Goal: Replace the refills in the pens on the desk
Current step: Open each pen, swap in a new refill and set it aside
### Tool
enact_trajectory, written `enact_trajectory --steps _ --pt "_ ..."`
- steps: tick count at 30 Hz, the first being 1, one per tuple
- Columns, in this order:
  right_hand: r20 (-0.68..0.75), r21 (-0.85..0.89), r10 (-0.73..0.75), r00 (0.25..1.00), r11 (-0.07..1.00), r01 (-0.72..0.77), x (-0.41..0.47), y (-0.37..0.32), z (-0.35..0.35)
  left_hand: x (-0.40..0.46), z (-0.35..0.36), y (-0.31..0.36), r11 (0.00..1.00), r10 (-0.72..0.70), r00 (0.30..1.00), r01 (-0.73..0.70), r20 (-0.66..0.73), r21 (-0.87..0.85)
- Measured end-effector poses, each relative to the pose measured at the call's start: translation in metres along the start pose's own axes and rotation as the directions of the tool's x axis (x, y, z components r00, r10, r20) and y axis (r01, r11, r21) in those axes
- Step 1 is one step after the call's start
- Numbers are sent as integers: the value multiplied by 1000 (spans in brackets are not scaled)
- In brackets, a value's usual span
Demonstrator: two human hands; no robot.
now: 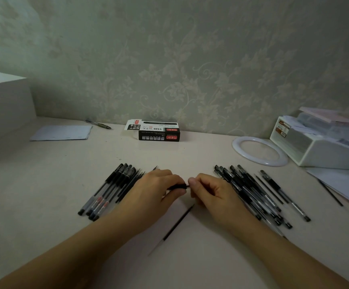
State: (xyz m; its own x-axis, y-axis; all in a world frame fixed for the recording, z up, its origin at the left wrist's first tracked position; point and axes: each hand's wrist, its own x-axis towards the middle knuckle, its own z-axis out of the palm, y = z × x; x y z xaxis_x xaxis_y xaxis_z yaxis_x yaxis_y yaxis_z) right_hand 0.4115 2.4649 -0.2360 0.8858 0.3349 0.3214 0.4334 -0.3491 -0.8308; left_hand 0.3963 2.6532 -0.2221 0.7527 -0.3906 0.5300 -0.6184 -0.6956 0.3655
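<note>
While each hand [159, 184] [209, 190] pinches a pen [178, 186], floral wallpaper [190, 59] backs the pale desk [44, 184].

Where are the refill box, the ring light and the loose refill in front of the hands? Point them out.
refill box [159, 135]: head view, on its dark front face.
ring light [238, 150]: head view, on the white rim's left side.
loose refill [177, 223]: head view, on its dark middle, lying on the desk.
</note>
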Motion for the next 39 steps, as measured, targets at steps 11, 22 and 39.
enact_trajectory --steps 11,22,39 --pt "6 27 -20 1000 999 20 1 0 -2 0 -3 0 999 39 998 -39 -45 2" --pt "-117 -513 -45 992 858 -22 1 17 -5 0 0 -13 984 -154 980 164 -125 74" --pt "-255 -263 -13 967 963 -56 2 10 -8 -5 -2 2 998 12 976 -26 219 61"
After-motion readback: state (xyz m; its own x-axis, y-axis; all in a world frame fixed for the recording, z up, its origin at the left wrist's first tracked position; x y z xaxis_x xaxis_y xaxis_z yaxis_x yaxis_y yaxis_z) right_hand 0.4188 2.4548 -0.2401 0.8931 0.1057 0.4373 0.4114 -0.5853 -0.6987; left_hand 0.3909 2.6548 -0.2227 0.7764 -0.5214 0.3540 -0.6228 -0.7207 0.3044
